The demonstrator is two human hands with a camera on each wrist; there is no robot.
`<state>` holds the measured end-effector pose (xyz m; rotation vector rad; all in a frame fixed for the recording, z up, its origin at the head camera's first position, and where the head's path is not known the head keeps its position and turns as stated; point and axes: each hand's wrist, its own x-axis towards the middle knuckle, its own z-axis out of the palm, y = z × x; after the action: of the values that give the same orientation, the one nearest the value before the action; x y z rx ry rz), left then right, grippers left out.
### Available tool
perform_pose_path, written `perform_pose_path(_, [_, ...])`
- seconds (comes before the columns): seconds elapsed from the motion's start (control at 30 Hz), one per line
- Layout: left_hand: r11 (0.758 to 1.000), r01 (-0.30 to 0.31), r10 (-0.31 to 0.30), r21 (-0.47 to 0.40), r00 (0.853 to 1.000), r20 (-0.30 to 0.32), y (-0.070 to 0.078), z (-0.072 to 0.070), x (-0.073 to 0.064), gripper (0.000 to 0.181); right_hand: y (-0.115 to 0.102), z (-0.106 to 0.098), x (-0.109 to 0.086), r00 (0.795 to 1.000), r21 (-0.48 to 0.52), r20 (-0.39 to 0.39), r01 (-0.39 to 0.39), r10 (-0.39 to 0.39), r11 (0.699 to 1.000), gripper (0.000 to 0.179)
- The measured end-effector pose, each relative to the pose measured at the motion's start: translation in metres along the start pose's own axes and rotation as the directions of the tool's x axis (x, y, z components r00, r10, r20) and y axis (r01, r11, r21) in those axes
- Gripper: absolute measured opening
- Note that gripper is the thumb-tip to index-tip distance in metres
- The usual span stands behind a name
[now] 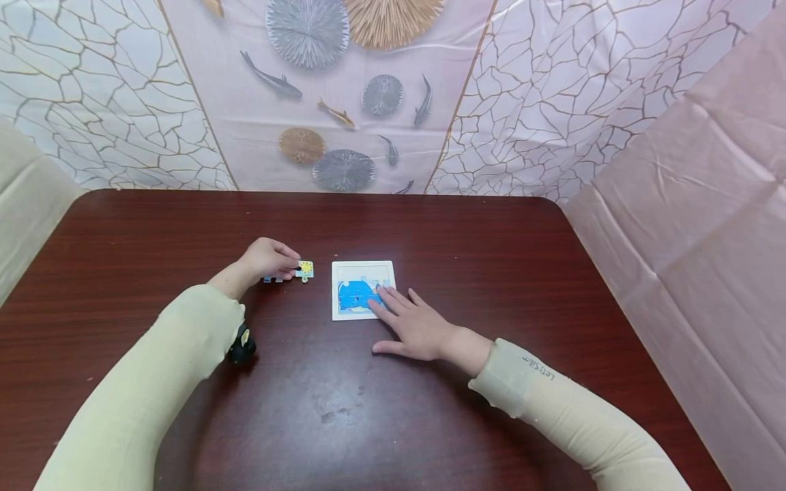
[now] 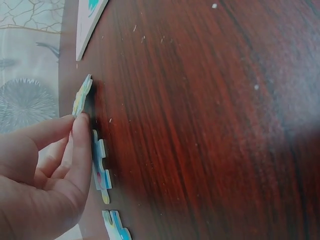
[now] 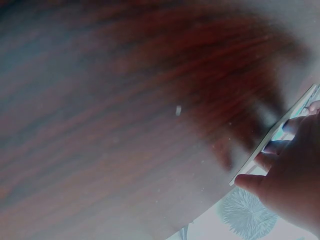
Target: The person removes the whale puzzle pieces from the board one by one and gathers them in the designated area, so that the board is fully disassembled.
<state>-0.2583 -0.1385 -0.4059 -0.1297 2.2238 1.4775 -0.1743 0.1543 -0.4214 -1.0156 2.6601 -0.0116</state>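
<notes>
A jigsaw piece with a yellow sun (image 1: 306, 268) is pinched between the thumb and fingertips of my left hand (image 1: 265, 259); the left wrist view shows it tilted just above the table. Under and beside that hand lie other puzzle pieces (image 2: 101, 162), partly hidden in the head view. To the right is a white-framed puzzle board (image 1: 334, 293), with a blue whale picture (image 1: 353, 294) in its lower part and a paler area above. My right hand (image 1: 420, 329) rests its spread, straight fingers on the board's right side, covering part of the picture.
The pieces and board lie on a dark red-brown wooden table (image 1: 467, 252). A small black object (image 1: 242, 346) shows at my left wrist. Patterned cloth (image 1: 344, 102) hangs behind the table's far edge, and plain pinkish cloth (image 1: 694, 225) stands along the right side.
</notes>
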Motion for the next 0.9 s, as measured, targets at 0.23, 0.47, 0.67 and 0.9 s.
perform_pose_path(0.23, [0.999, -0.008, 0.01, 0.039, 0.999, -0.035, 0.0, 0.001, 0.0, 0.033, 0.0, 0.001, 0.0, 1.0, 0.002, 0.006, -0.004, 0.004, 1.0, 0.08])
perform_pose_path(0.47, [0.996, -0.032, 0.04, 0.088, 0.995, -0.092, 0.003, -0.005, -0.002, 0.032, 0.0, 0.0, 0.001, 1.0, -0.006, 0.014, -0.01, 0.01, 1.0, 0.08])
perform_pose_path(0.67, [0.996, -0.052, 0.056, 0.066, 0.996, -0.064, 0.01, -0.011, -0.002, 0.04, 0.001, 0.001, 0.001, 1.0, 0.015, 0.005, -0.001, 0.001, 1.0, 0.08])
perform_pose_path(0.9, [0.997, -0.068, 0.068, 0.048, 0.998, -0.001, 0.016, 0.0, -0.001, 0.041, 0.0, 0.0, 0.0, 1.0, 0.016, 0.001, 0.005, -0.005, 1.0, 0.079])
